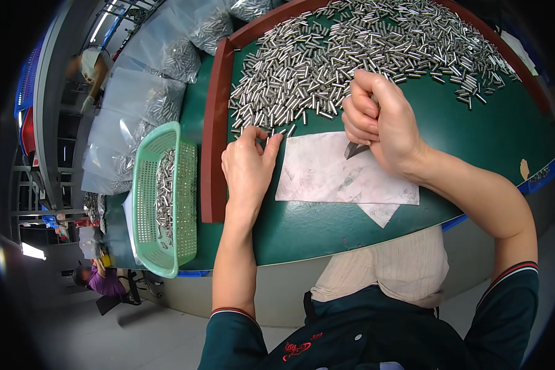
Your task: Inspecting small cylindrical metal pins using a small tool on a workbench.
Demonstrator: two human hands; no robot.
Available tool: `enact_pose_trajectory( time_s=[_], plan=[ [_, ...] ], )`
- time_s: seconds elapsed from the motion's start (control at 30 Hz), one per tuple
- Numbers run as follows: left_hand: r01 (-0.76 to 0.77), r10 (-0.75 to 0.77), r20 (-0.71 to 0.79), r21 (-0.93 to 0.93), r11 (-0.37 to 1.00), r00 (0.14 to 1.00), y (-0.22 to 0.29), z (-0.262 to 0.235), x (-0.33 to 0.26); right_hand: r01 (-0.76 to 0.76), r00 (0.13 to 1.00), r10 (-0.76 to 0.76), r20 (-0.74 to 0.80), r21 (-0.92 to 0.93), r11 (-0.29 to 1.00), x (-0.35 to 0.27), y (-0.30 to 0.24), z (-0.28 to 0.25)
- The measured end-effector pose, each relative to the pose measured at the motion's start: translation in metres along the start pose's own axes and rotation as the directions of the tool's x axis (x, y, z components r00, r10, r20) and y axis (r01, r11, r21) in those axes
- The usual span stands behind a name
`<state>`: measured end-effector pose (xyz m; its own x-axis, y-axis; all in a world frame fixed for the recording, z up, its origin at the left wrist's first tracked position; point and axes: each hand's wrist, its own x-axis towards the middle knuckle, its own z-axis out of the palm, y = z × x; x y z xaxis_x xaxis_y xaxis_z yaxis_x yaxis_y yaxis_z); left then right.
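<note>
At the near edge of a heap of small metal pins, my left hand rests with thumb and forefinger apart. A few loose pins lie beside its fingertips. My right hand is closed in a fist above a stained whitish cloth. Out of the bottom of that fist sticks a dark, flat, pointed piece; the rest of it is hidden by the fingers. The cloth lies spread on the green tabletop, one corner pointing toward me.
A red-brown raised border walls in the pins. Left of it stands a light green plastic basket holding more pins. Several clear bags of pins line the far left. Two people are in the left background.
</note>
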<state>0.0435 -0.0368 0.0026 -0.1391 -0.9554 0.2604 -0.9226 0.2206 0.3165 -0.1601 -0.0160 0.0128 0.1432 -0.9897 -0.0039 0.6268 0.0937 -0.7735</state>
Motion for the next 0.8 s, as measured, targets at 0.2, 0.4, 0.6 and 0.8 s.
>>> enact_pose_trajectory(
  time_s=[0.2,0.4,0.6,0.8],
  plan=[
    [-0.006,0.008,0.051,-0.045,0.999,0.999,-0.002,-0.002,0.000,-0.006,1.000,0.006,-0.005,0.002,1.000,0.000,0.000,0.001],
    [-0.057,0.067,0.093,-0.105,0.993,0.993,-0.001,-0.004,0.000,-0.005,1.000,0.005,-0.007,-0.003,1.000,0.001,0.002,-0.001],
    [-0.059,0.058,-0.010,-0.182,0.982,0.998,0.000,-0.006,0.000,-0.011,1.000,0.011,-0.011,-0.027,1.000,-0.001,0.000,0.003],
    [-0.223,0.206,-0.089,-0.509,0.832,0.974,0.015,0.000,-0.008,0.002,1.000,-0.002,-0.012,-0.024,1.000,-0.001,0.001,0.002]
  ],
)
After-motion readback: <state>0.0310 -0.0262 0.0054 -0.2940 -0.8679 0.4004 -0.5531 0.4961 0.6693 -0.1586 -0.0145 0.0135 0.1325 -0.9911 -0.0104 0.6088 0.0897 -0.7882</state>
